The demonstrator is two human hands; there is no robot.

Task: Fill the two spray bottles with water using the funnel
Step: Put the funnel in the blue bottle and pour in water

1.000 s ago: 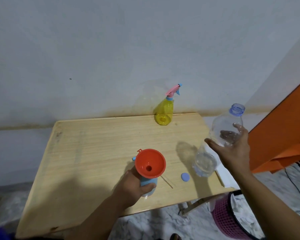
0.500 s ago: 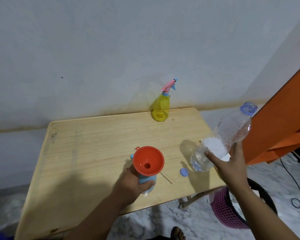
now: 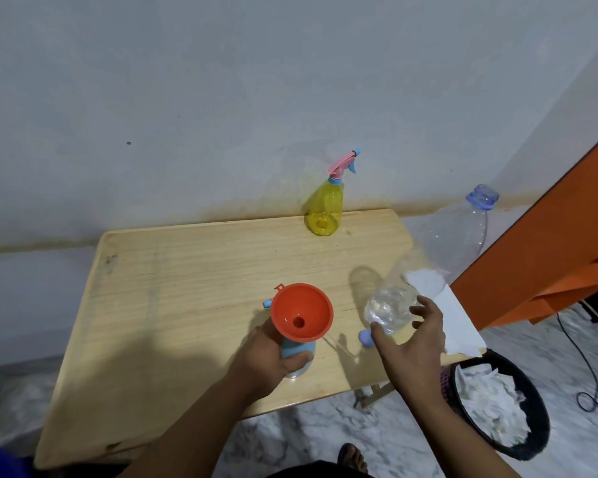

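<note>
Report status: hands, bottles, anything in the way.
Left hand grips blue bottle with orange funnel seated. Right hand at clear water bottle, grip unclear. Yellow spray bottle capped. Nothing blocking.

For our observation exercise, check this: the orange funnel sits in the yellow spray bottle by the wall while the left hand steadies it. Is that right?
Not quite. The head view shows the orange funnel sitting in the blue bottle near the table's front edge, which the left hand steadies. The yellow spray bottle stands by the wall with its sprayer on.
</note>
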